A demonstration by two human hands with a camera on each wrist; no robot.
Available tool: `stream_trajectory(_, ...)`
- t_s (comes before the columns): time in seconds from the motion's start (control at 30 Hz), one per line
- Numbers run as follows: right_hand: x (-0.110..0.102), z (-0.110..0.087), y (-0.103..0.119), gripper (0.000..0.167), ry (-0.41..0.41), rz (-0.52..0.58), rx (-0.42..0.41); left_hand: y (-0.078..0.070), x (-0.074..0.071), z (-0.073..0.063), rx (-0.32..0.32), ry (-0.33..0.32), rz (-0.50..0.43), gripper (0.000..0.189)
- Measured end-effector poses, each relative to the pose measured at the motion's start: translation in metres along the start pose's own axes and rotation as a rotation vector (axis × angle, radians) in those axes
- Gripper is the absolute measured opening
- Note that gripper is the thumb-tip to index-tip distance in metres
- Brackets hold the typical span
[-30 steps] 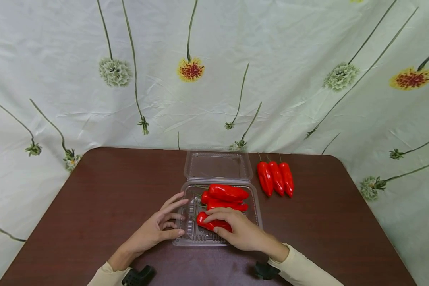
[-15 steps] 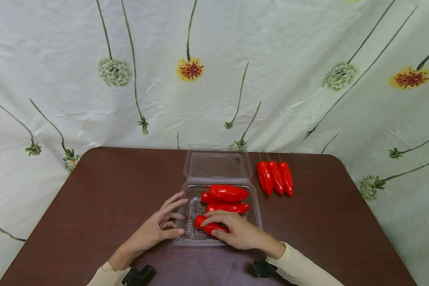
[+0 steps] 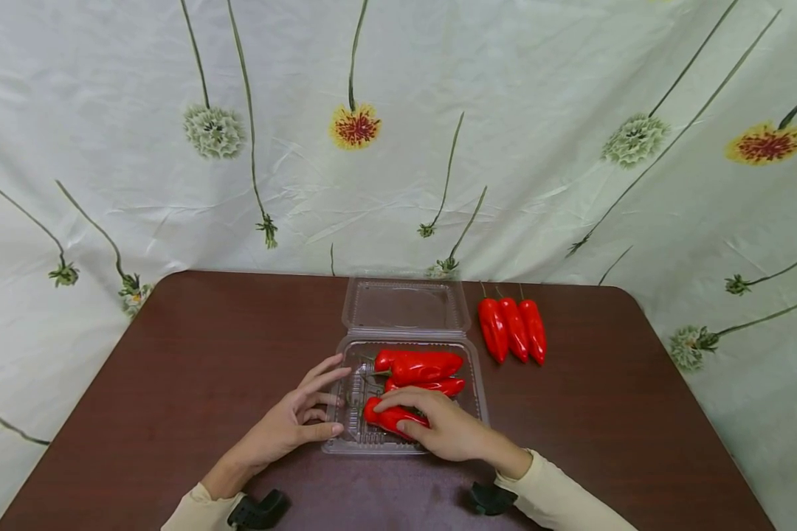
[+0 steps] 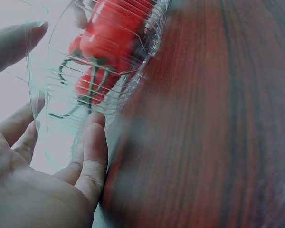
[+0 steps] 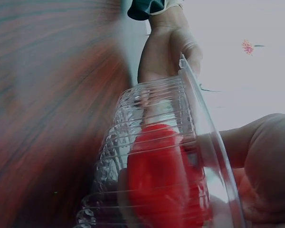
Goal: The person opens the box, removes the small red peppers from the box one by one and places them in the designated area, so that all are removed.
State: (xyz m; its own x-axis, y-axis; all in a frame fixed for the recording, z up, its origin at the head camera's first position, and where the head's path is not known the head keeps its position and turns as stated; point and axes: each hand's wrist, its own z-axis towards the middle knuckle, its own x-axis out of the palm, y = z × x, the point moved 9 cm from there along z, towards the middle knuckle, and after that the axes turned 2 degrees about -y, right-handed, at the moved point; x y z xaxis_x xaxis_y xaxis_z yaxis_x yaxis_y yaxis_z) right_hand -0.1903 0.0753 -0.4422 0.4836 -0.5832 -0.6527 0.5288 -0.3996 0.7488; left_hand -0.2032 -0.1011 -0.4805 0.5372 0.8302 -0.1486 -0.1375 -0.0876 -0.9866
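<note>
Pepper [image 3: 382, 415]: inside clear tray [image 3: 378, 444], toward six o'clock.
Right hand [image 3: 448, 428]: thumb and fingers pinch that pepper.
Left hand [image 3: 285, 424]: fingers spread at tray's nine-o'clock wall.
Lid [image 3: 405, 306]: open, twelve o'clock.
Loose peppers [image 3: 514, 330]: three, two o'clock from tray.

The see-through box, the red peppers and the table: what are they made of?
The see-through box seems thin, glossy plastic: it's clear, ribbed and catches light. The red peppers look smooth and shiny, with bright highlights; plastic, foam or real, I can't tell. The table seems wood or wood-look laminate, with low sheen: it has streaky, red-brown grain.
</note>
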Motion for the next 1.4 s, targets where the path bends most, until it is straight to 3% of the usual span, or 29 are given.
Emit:
stream_trajectory(0.63,-0.024,-0.003,0.005,0.031,-0.04,0.107,0.04,-0.001,0.001,0.0,0.01,-0.006,-0.005,0.074)
stream_trajectory(1.0,-0.051,-0.007,0.011,0.031,-0.128,0.135,0.008,-0.003,0.001,-0.002,0.028,-0.009,-0.007,0.075)
stream_trajectory(1.4,-0.074,-0.014,0.005,0.035,-0.194,0.127,0.054,-0.001,0.001,-0.003,0.023,-0.016,-0.009,0.076)
